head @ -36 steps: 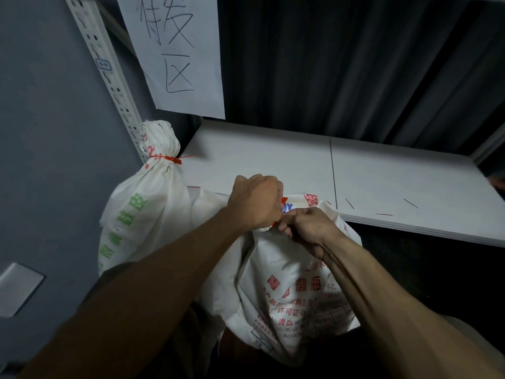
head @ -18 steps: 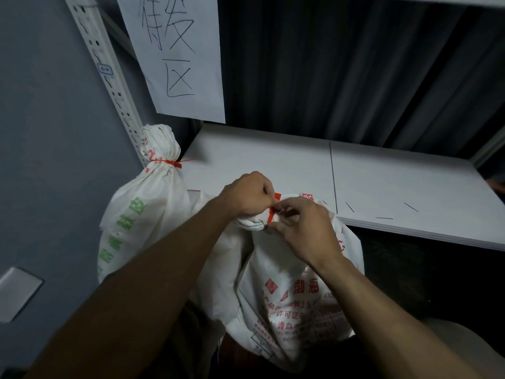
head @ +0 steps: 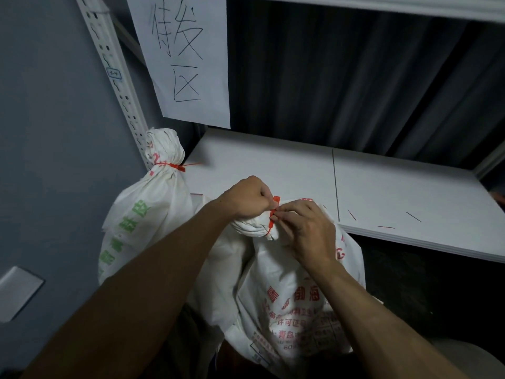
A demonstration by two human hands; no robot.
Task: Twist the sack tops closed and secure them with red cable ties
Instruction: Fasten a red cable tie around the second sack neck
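I see the left hand gripping the twisted neck of the near sack. The right hand pinches the red cable tie looped there, directly between the two hands. I count two sacks: the second sack, far left, is closed with a second tie. A white shelf lies beyond.

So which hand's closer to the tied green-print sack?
Left. The left hand grips the front sack at its neck, right of the tied sack; the right hand pinches the red cable tie farther right.
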